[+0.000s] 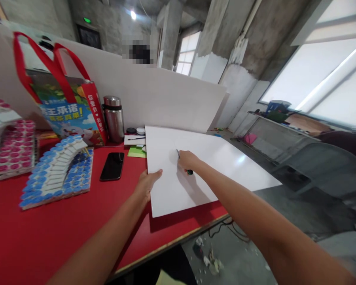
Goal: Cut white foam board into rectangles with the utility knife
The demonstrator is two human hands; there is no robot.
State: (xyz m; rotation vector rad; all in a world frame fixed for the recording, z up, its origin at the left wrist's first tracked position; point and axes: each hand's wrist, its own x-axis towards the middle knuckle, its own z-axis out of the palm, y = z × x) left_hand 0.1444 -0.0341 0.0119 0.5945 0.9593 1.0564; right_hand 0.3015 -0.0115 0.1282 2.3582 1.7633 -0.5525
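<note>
A large white board (213, 158) lies on the red table (47, 237) and juts past its right edge. My right hand (187, 160) is closed around a dark pen (178, 153), whose tip touches the board near its middle. My left hand (146, 186) rests at the board's left edge, thumb on the white surface and fingers partly hidden at the edge.
A black phone (112, 166) lies left of the board. Blue-and-white (59, 170) and pink-and-white (8, 138) stepped models stand on the left. Behind are a red-handled printed bag (68, 107), a steel flask (113, 118), small jars (135, 130) and a white partition (166, 95).
</note>
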